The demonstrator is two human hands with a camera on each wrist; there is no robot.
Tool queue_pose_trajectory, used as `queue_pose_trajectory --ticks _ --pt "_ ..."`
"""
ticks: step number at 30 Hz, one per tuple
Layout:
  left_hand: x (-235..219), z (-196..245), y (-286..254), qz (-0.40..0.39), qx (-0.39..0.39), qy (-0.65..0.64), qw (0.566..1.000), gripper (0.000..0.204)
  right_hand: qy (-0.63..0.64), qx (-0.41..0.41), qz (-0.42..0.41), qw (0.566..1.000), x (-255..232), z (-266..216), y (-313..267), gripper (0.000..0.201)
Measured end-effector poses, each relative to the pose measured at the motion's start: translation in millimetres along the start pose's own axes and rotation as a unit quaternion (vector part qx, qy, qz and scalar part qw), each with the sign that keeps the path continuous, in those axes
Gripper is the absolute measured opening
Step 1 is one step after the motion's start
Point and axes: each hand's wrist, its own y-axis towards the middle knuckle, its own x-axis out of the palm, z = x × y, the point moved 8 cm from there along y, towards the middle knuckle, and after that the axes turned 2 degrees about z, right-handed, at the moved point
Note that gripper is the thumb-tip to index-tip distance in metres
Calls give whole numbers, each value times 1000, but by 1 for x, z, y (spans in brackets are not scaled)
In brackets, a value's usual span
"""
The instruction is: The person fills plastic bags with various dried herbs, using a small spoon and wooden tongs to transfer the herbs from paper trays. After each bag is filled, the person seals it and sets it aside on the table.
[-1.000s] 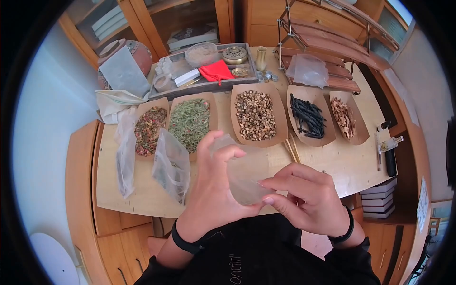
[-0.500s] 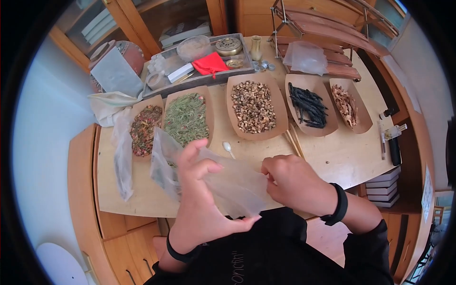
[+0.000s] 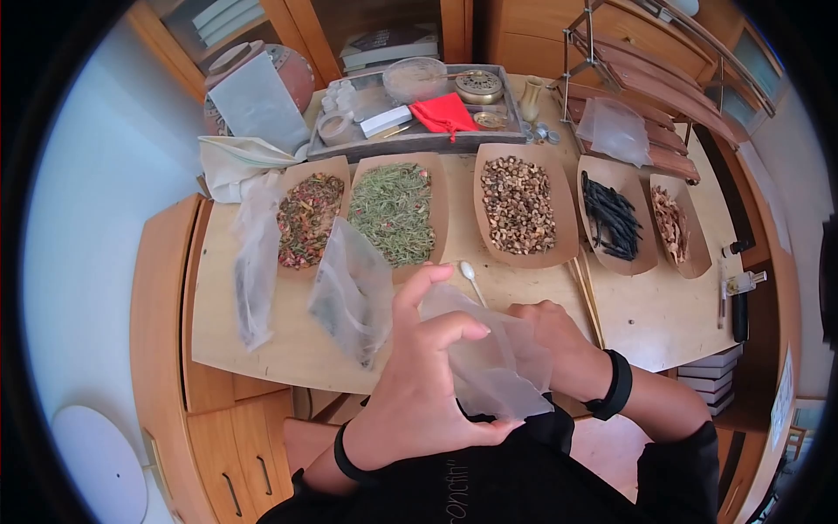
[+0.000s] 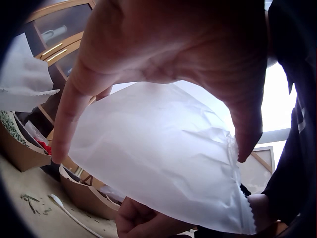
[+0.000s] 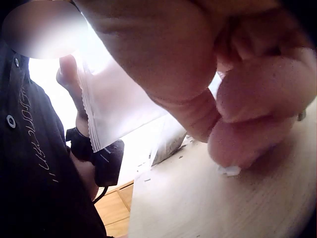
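Note:
My left hand (image 3: 428,380) holds a frosted, translucent plastic bag (image 3: 497,367), its thumb and curved fingers set wide apart at the bag's edges. In the left wrist view the creased bag (image 4: 153,148) spans the space under the palm, a serrated edge beside the thumb. Partly behind the bag in the head view is my right hand (image 3: 559,341), fingers curled in. The right wrist view shows those fingers (image 5: 262,99) bent close to the thumb, a small white bit at one fingertip. A white plastic spoon (image 3: 469,272) lies on the table just beyond the bag.
Cardboard trays hold dried flowers (image 3: 305,214), green herb (image 3: 393,214), chopped brown pieces (image 3: 519,205), black sticks (image 3: 611,223) and bark strips (image 3: 669,225). Filled bags (image 3: 349,288) lie at left, wooden sticks (image 3: 587,301) at right. Behind stands a grey tray (image 3: 419,142).
Both hands pinched the bag a second ago; the right hand has since come away from the thumb-side edge and moved behind the bag. The head view has shifted, and the spoon has come into sight.

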Motion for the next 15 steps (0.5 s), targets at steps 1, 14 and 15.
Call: queue_pose_trajectory --ticks 1,14,15 --pt "0 0 0 -3 4 3 1000 87 12 2 0 1000 -3 -2 -1 20" --pt "10 -2 -2 -31 -19 13 999 87 174 140 148 963 -59 18 -28 12" --pt "10 -2 -1 -33 -17 8 999 87 254 195 131 938 -57 29 -33 12"
